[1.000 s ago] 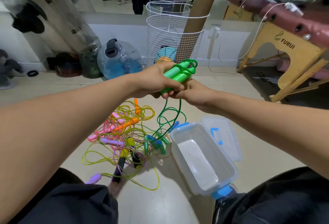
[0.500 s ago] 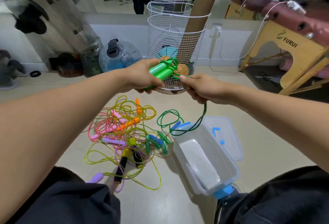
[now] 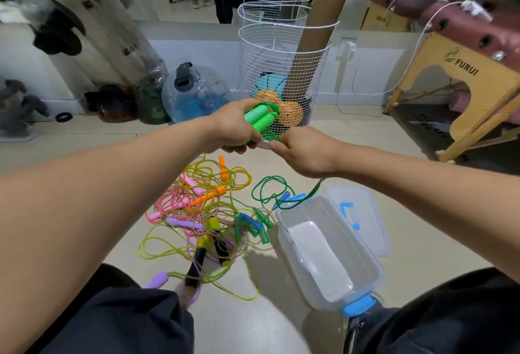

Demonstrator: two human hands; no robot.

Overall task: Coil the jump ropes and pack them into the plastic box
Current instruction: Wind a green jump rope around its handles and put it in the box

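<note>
My left hand [image 3: 236, 126] grips the two bright green handles [image 3: 257, 121] of a jump rope, held together in the air. A few turns of its dark green cord wrap the handles. My right hand [image 3: 304, 151] pinches that green cord [image 3: 271, 135] right beside the handles; the rest of the cord [image 3: 270, 187] hangs down to the floor by the box. The clear plastic box [image 3: 363, 252] stands open and empty on the floor at the lower right. A tangled pile of jump ropes [image 3: 208, 218] in yellow, pink, orange, purple and blue lies left of the box.
The box lid [image 3: 365, 213] with blue clips lies right behind the box. A white wire basket [image 3: 281, 72] with cardboard tubes and balls stands ahead. A water jug [image 3: 194, 92] and punch bags are at the left wall, a wooden bench [image 3: 461, 83] at the right.
My right hand has come back in close to the handles with the cord, after pulling out to the right. More cord lies wound on the handles, and less trails on the floor.
</note>
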